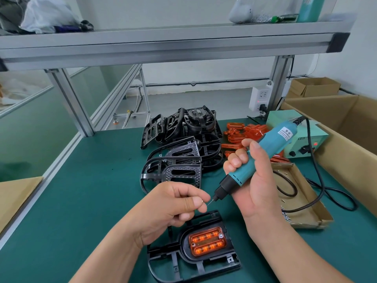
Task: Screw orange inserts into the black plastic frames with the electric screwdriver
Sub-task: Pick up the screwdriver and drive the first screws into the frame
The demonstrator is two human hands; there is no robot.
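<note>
Low in the middle of the frame, one black frame [189, 262] lies flat with an orange insert [207, 241] seated in it. A screw head shows at the insert's upper right corner; the left corner I cannot judge. Higher up, a pile of bare frames [179, 144] and loose inserts [236, 132] wait, so most work looks undone. Just above the flat frame, the left hand [175, 203] pinches a small screw [202, 200] at the bit of the electric screwdriver [265, 152], gripped by the right hand [257, 180].

screwdriver [271, 148] x1 | fitted frame [184, 245] x1 | insert screws [220, 235] x2 | loose frames [179, 172], inserts [236, 135]: piles (uncountable)
</note>
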